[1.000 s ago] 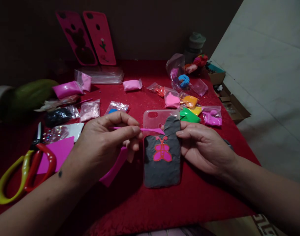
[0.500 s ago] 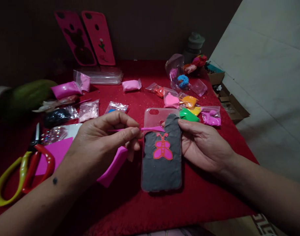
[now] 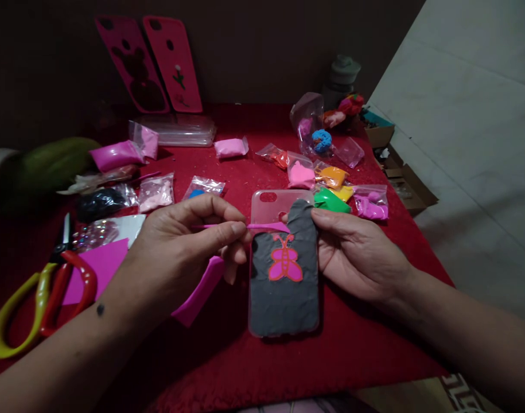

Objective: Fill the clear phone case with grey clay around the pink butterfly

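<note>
A clear phone case [image 3: 262, 213] lies on the red cloth, most of its back covered in dark grey clay [image 3: 283, 312]. On the clay sits a pink and orange butterfly [image 3: 285, 264]. My left hand [image 3: 202, 241] pinches a thin pink modelling tool [image 3: 268, 226], its flat tip resting at the clay's upper edge above the butterfly's antennae. My right hand [image 3: 357, 249] grips the case's right side, thumb on the upper right corner of the clay; its other fingers are partly hidden behind. The case's upper left part shows bare plastic.
Scissors [image 3: 64, 258] with red and yellow handles lie at left beside a pink sheet [image 3: 101, 269]. A pink strip [image 3: 199, 292] is under my left hand. Behind are several clay packets [image 3: 230, 148], stacked clear cases [image 3: 180, 133], and two decorated pink cases [image 3: 171, 63] leaning on the wall.
The tool's tip has shifted very slightly right and down along the clay's edge. Both hands keep the same hold.
</note>
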`<state>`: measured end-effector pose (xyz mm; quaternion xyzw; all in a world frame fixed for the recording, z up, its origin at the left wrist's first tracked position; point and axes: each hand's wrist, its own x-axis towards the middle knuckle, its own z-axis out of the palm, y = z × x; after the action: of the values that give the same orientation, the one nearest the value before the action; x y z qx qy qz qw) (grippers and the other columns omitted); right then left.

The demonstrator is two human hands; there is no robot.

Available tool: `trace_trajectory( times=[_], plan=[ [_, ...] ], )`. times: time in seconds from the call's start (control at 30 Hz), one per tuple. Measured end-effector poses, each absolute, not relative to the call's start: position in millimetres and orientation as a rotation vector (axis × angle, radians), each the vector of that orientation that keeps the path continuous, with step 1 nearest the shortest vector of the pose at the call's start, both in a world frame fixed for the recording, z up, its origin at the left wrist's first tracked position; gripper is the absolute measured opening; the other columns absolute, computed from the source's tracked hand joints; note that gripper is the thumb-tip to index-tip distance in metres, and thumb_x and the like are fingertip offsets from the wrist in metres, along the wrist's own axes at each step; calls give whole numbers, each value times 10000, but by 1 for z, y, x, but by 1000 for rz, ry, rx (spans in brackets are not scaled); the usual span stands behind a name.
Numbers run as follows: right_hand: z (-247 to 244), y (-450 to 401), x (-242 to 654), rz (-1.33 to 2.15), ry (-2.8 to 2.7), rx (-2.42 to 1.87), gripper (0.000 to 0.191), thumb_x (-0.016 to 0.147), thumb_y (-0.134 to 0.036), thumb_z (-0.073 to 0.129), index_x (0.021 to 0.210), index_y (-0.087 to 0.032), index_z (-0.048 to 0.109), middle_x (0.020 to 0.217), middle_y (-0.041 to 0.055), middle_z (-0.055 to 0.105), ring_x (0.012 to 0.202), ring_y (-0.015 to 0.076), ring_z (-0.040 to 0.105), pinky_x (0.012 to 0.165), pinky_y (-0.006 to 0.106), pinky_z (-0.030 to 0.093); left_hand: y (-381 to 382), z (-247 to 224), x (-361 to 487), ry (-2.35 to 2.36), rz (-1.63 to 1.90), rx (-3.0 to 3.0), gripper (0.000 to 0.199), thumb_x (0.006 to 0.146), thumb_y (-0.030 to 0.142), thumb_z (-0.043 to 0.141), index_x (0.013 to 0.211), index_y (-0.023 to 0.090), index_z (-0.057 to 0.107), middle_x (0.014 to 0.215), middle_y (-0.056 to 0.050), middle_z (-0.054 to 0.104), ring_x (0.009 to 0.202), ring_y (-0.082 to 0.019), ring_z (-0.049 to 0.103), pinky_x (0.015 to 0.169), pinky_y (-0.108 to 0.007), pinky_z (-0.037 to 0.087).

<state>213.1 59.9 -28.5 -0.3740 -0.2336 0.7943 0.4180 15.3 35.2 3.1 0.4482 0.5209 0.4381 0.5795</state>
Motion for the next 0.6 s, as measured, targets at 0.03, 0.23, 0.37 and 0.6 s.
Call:
trace_trajectory(
  times=[0.03, 0.23, 0.37, 0.6],
  plan=[
    [-28, 60, 213, 1987, -584, -946, 115, 815, -202, 618, 897, -172, 693, 974, 72, 713, 961, 220, 636, 981, 442, 475, 35, 3, 15, 1235, 1020, 1069, 126, 785, 106, 664, 687, 174, 625, 560, 23, 647, 484, -99, 603, 460, -156, 510],
    [-28, 62, 213, 1950, -564, -996, 152, 856, -171, 546, 863, -130, 692, 887, 79, 701, 836, 188, 636, 902, 393, 512, 32, 9, 14, 1271, 977, 1212, 121, 807, 127, 657, 699, 172, 626, 586, 25, 656, 508, -93, 613, 488, -139, 517],
    [-27, 62, 211, 1958, -538, -998, 187, 869, -142, 508, 844, -122, 693, 854, 68, 696, 810, 168, 634, 880, 356, 522, 30, 10, 15, 1287, 1024, 1227, 127, 812, 104, 651, 710, 174, 622, 588, 40, 660, 509, -71, 612, 494, -106, 503],
    [-27, 61, 211, 1963, -561, -1008, 204, 882, -150, 488, 862, -134, 690, 887, 75, 702, 856, 185, 639, 936, 408, 505, 32, 9, 14, 1259, 1032, 1191, 142, 808, 83, 642, 701, 174, 621, 577, 40, 663, 512, -67, 613, 501, -98, 507]
  ],
)
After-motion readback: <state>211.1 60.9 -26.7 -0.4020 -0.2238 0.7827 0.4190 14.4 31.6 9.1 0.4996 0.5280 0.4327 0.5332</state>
